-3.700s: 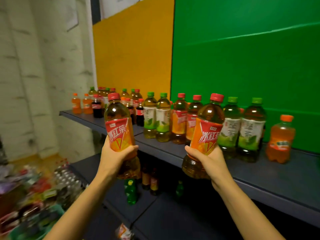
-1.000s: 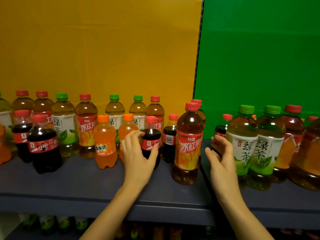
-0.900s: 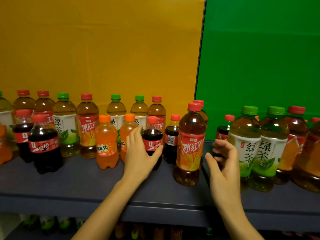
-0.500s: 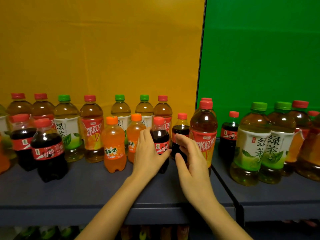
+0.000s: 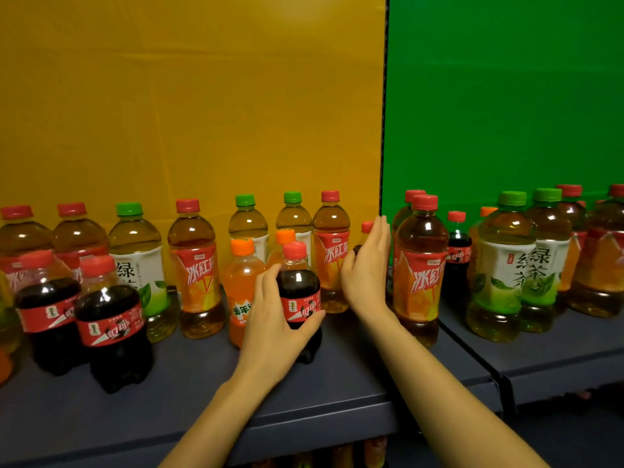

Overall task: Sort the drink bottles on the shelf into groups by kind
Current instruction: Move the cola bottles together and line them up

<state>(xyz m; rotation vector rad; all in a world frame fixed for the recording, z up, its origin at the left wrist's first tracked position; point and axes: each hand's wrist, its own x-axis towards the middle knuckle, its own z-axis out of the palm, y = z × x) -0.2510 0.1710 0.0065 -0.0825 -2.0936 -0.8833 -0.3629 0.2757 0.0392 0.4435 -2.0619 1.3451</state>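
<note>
Gathering the colas seems to be the step in hand: the left hand [image 5: 273, 319] wraps its fingers and thumb round a small cola bottle [image 5: 300, 292] standing near the front of the shelf [image 5: 337, 386], just right of an orange soda [image 5: 240, 282]. The right hand [image 5: 366, 268] reaches farther back with fingers straight and relaxed, grasping nothing, beside a second small bottle [image 5: 367, 227] of which little but the red cap shows; whether it touches it I cannot tell. The next move likely calls for carrying the held bottle left to the two colas [image 5: 111, 325] without knocking the crowded neighbours. The bottles are clear, smooth plastic, waisted, with glossy labels and round screw caps.
</note>
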